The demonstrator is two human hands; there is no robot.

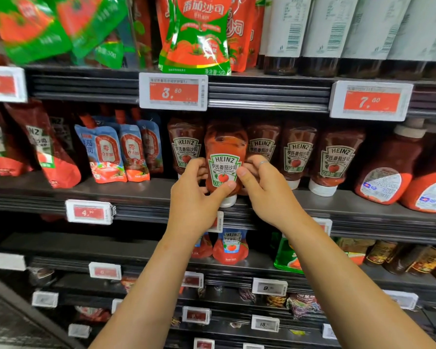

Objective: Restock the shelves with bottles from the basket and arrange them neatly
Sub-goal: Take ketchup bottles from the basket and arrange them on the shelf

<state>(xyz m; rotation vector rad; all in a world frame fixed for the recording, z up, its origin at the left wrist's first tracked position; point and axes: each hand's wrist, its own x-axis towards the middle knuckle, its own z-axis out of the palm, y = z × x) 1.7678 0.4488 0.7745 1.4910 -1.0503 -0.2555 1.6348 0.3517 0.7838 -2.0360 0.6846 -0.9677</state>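
A red Heinz ketchup bottle (224,157) with a white cap at the bottom stands at the front edge of the middle shelf (146,195). My left hand (196,195) grips its left side, thumb across the lower label. My right hand (264,190) grips its right side, thumb on the label, a ring on one finger. Behind it stands a row of like Heinz bottles (300,157), cap down. The basket is out of view.
Blue and red sauce pouches (111,154) lean at the left of the middle shelf. Large red bottles (388,167) stand at its right. Pouches and dark bottles fill the shelf above. Price tags (173,91) line the shelf rails. Lower shelves hold more bottles and packets.
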